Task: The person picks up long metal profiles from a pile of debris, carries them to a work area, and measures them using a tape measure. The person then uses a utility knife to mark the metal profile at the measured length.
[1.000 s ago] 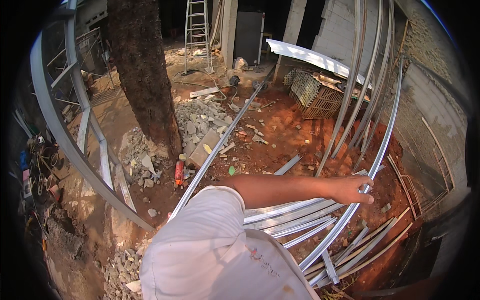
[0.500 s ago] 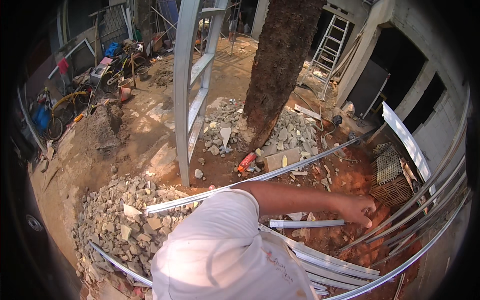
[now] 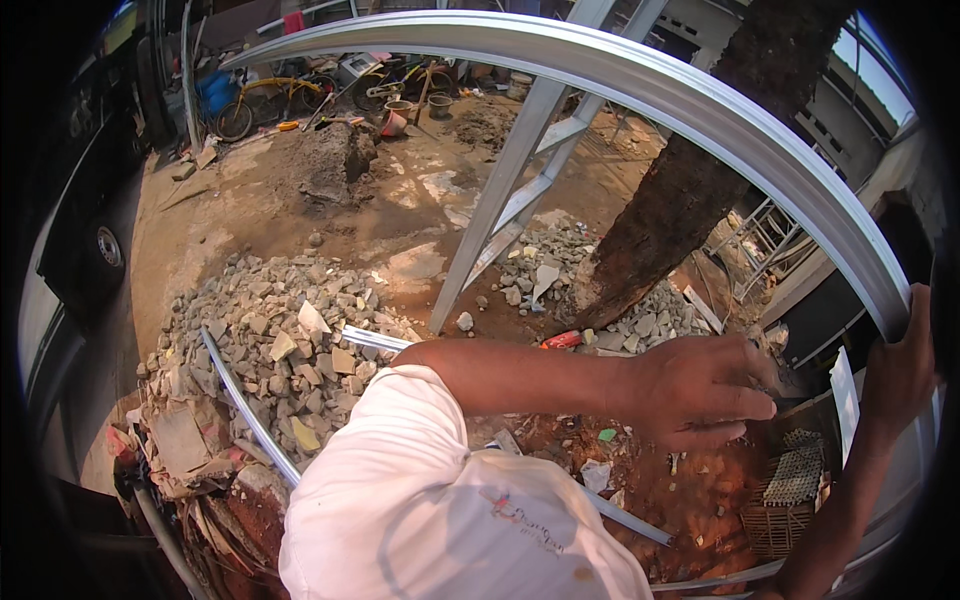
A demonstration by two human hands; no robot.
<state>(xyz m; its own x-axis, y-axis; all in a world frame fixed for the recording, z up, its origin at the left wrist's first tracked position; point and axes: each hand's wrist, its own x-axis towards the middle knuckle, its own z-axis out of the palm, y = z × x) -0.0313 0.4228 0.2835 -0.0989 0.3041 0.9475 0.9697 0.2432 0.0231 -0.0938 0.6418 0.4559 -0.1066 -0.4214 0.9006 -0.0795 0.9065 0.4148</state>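
Curved beam: smooth grey metal channel, arcing from 11 to 3 o'clock.
Right hand: fingers wrapped around beam's lower end.
Left hand: fingers together, outstretched, empty.
Rubble: jagged grey stones, 9 o'clock.

**Open air in the middle, metal and rubble around**

A big curved metal beam arches over the scene from far left to near right. The right hand grips it at the near right. The left hand hangs in open air below it. A thick tree trunk and a slanted metal frame block the far side. A rubble pile fills the left.
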